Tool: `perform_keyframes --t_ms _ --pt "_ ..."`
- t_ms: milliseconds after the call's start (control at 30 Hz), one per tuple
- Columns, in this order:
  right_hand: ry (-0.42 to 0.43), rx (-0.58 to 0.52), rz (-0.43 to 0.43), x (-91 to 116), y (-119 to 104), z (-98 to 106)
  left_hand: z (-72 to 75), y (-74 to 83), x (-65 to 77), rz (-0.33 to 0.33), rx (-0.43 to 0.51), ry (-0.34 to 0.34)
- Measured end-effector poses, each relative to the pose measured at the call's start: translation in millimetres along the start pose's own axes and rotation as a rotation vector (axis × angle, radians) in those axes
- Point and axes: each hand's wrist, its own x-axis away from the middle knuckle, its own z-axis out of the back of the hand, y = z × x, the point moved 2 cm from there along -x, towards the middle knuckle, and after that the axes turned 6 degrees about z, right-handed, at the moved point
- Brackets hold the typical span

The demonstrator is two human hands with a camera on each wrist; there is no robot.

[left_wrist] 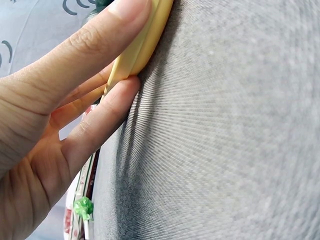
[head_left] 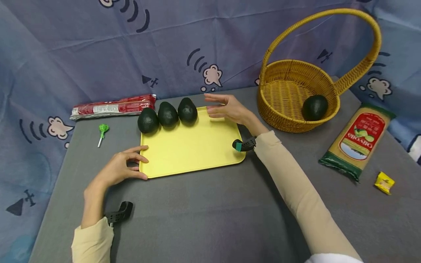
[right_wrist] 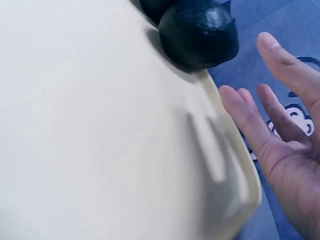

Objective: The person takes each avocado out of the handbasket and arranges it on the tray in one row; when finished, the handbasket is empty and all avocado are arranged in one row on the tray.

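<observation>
A yellow tray [head_left: 194, 151] lies on the grey table with three dark green avocados [head_left: 168, 116] in a row at its far left. My left hand [head_left: 120, 168] pinches the tray's left edge near the front corner; in the left wrist view the thumb [left_wrist: 107, 32] and a finger lie against the rim. Over the tray's far right edge hovers my right hand [head_left: 228, 109], fingers stretched and nothing held. It is to the right of the nearest avocado [right_wrist: 199, 37], apart from it. Another avocado [head_left: 315, 107] lies inside the wicker basket [head_left: 279, 120].
The basket's tall handle [head_left: 323, 14] arches up at the back right. A noodle packet [head_left: 358, 140] and a yellow wrapped sweet [head_left: 384, 183] lie on the right. At the left are a red-and-white packet [head_left: 113, 107] and a green lollipop [head_left: 103, 131]. Patterned blue cloth [head_left: 184, 33] hangs behind.
</observation>
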Motion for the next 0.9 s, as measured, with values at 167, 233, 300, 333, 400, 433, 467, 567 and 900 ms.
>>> perform_keyframes --t_ms 167,233,300,333,400,433,467,567,900 --pt "0.035 0.05 0.083 31 -12 9 -0.5 0.0 0.7 -0.005 -0.007 -0.002" --pt "0.042 0.081 0.116 46 -18 12 -0.5 0.0 1.1 -0.006 -0.008 -0.005" --pt "0.048 0.099 0.149 62 -25 17 -0.6 0.4 1.4 -0.011 -0.01 -0.006" --pt "0.049 0.096 0.167 70 -28 20 -0.3 0.5 1.5 -0.012 -0.01 -0.007" --pt "0.051 0.091 0.204 86 -34 28 0.1 1.2 1.9 -0.018 -0.013 -0.004" --pt "0.048 0.075 0.221 93 -37 32 0.2 1.0 2.2 -0.02 -0.014 -0.002" --pt "0.044 0.064 0.238 100 -39 37 0.2 0.7 2.4 -0.022 -0.017 0.0" --pt "0.039 0.033 0.278 120 -45 55 0.5 0.3 3.4 -0.028 -0.023 0.006" --pt "0.118 -0.086 0.336 184 -70 126 -1.1 1.0 2.6 -0.034 -0.021 0.004"
